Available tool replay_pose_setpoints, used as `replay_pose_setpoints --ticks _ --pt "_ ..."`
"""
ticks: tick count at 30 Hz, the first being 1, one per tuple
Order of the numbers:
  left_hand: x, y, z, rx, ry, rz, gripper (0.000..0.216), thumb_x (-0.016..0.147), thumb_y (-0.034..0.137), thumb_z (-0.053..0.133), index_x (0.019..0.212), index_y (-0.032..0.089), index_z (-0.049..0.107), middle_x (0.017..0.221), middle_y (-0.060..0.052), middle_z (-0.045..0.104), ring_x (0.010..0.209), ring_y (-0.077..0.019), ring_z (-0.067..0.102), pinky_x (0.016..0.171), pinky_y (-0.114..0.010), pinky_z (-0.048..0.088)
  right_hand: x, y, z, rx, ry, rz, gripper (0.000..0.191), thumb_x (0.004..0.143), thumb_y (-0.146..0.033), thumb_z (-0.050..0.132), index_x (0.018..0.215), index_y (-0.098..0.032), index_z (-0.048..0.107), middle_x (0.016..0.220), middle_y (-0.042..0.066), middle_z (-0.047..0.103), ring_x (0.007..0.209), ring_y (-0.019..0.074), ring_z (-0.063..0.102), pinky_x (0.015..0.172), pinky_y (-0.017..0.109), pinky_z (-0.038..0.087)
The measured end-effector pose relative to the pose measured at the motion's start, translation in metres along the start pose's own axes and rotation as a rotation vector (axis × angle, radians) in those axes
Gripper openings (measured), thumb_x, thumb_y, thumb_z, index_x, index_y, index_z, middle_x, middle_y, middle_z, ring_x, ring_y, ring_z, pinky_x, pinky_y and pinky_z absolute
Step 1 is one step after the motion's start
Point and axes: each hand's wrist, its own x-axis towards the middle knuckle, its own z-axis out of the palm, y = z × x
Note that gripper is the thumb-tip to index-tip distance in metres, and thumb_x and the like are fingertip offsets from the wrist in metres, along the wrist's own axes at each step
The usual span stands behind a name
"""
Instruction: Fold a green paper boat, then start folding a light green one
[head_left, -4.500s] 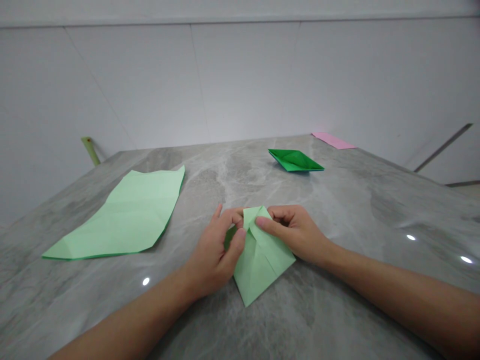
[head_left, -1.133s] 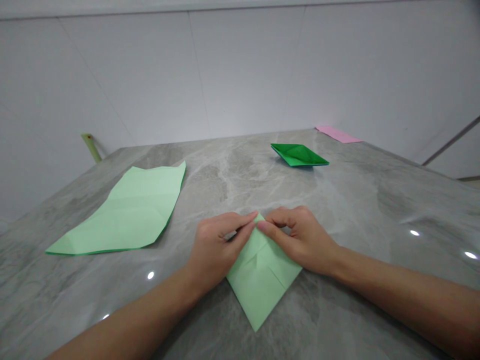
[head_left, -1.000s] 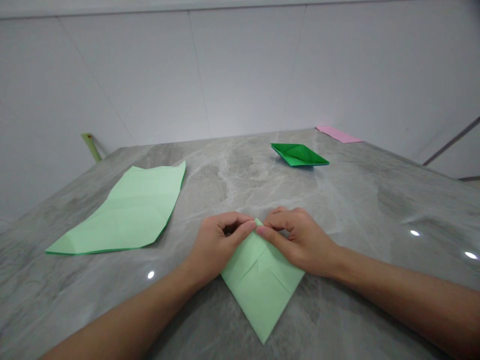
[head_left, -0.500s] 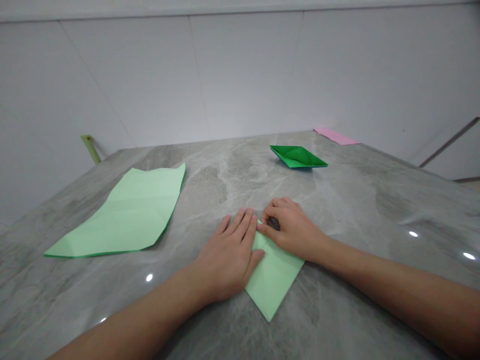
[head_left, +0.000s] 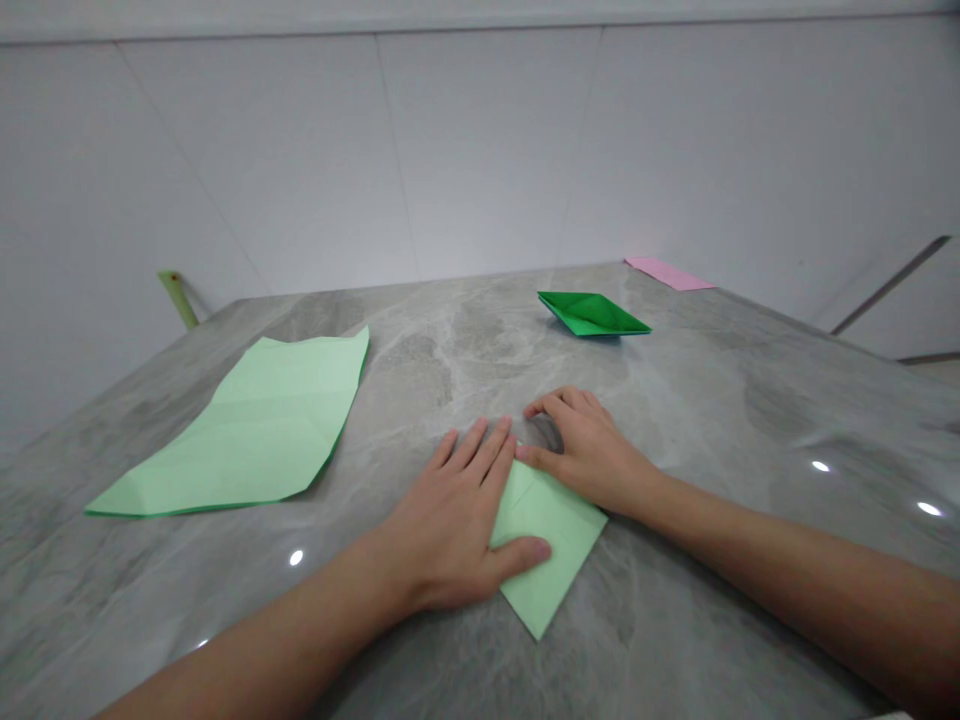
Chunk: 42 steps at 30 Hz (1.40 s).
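Note:
A light green paper (head_left: 559, 520), folded into a flat diamond, lies on the table with one corner towards me. My left hand (head_left: 461, 520) rests flat over its left side, fingers stretched out and thumb reaching across the paper. At the far corner is my right hand (head_left: 589, 450). Its thumb touches the paper near my left fingertips, while its index finger curves away, with a gap between the two. The far left edge of the paper is hidden under my left hand.
A larger creased light green sheet (head_left: 247, 430) lies on the left of the grey marbled table (head_left: 420, 360). Farther back stand a bright green folded paper (head_left: 596, 315) and a pink paper (head_left: 670, 273) near the wall. A greenish strip (head_left: 178, 298) shows beyond the left edge.
My left thumb has spread out further across the folded paper. My right index finger has lifted away from the thumb, so the right hand has opened.

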Motion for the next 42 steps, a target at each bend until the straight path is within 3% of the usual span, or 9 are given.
replay_pose_setpoints --ticks 9,13,16,22,31,33,36,39,42 --pt "-0.004 0.005 -0.002 0.011 -0.043 0.000 0.085 0.095 0.066 0.024 0.155 0.006 0.016 0.161 -0.016 0.003 0.148 -0.0372 0.002 0.118 -0.060 0.009 0.006 0.004 -0.002 -0.016 -0.017 0.011 0.048 0.083 -0.045 0.066 0.121 -0.017 0.059 0.118 0.015 0.055 0.117 0.0332 0.048 0.100 0.050 0.040" --pt "-0.003 0.005 -0.001 -0.013 -0.031 -0.010 0.092 0.091 0.071 0.029 0.155 0.008 0.013 0.162 -0.015 0.004 0.149 -0.0368 0.002 0.118 -0.059 0.009 0.007 0.016 -0.010 -0.006 -0.113 -0.045 0.071 0.078 -0.045 0.069 0.138 -0.014 0.047 0.133 0.019 0.049 0.126 0.0346 0.045 0.105 0.050 0.038" --pt "-0.004 0.006 -0.001 -0.024 -0.024 0.015 0.089 0.091 0.071 0.031 0.156 0.014 0.013 0.162 -0.011 0.002 0.148 -0.0391 -0.001 0.116 -0.064 0.008 0.008 0.022 -0.016 0.010 -0.206 -0.070 0.085 0.074 -0.046 0.071 0.145 -0.012 0.038 0.145 0.022 0.039 0.134 0.0360 0.040 0.110 0.050 0.035" --pt "-0.005 0.008 -0.006 -0.025 -0.055 0.051 0.081 0.092 0.067 0.034 0.156 0.022 0.013 0.163 -0.006 0.004 0.146 -0.0448 -0.001 0.109 -0.076 0.007 0.008 0.020 -0.024 -0.022 -0.268 -0.082 0.090 0.077 -0.045 0.067 0.150 -0.007 0.029 0.150 0.024 0.034 0.139 0.0354 0.035 0.113 0.049 0.032" --pt "-0.004 0.010 -0.009 -0.068 -0.059 0.035 0.090 0.079 0.083 0.041 0.154 0.040 0.015 0.163 -0.006 0.005 0.144 -0.0517 -0.001 0.097 -0.086 0.005 0.003 0.021 -0.055 -0.055 -0.667 -0.074 0.122 0.069 -0.048 0.076 0.155 -0.004 0.001 0.161 0.024 -0.005 0.148 0.0366 -0.006 0.120 0.050 0.010" --pt "-0.004 0.011 -0.010 -0.058 -0.054 0.048 0.091 0.079 0.083 0.040 0.154 0.037 0.017 0.163 -0.010 0.006 0.143 -0.0520 -0.003 0.098 -0.085 0.003 0.003 0.019 -0.059 -0.071 -0.708 -0.077 0.125 0.068 -0.050 0.077 0.155 -0.003 0.000 0.161 0.024 -0.008 0.147 0.0366 -0.008 0.120 0.050 0.009" --pt "-0.006 0.013 -0.012 -0.025 -0.043 0.141 0.087 0.089 0.074 0.033 0.155 0.020 0.018 0.161 -0.019 0.006 0.146 -0.0452 -0.004 0.106 -0.077 -0.003 0.003 0.017 -0.059 -0.093 -0.713 -0.066 0.127 0.067 -0.050 0.078 0.154 -0.002 -0.001 0.160 0.024 -0.009 0.147 0.0354 -0.008 0.120 0.049 0.009" --pt "-0.007 0.017 -0.012 -0.016 -0.050 0.248 0.079 0.097 0.061 0.026 0.154 0.006 0.018 0.159 -0.024 0.006 0.148 -0.0369 -0.003 0.114 -0.066 -0.005 0.002 0.022 -0.054 -0.048 -0.637 -0.043 0.127 0.064 -0.045 0.081 0.155 -0.005 0.002 0.161 0.023 -0.004 0.148 0.0352 -0.002 0.120 0.048 0.014" --pt "-0.006 0.018 -0.010 -0.045 -0.059 0.241 0.081 0.097 0.063 0.025 0.154 0.005 0.018 0.160 -0.024 0.006 0.148 -0.0350 -0.001 0.117 -0.061 0.001 0.000 0.027 -0.044 -0.024 -0.526 -0.073 0.116 0.069 -0.045 0.077 0.156 -0.010 0.008 0.162 0.022 0.005 0.149 0.0352 0.005 0.119 0.051 0.019"
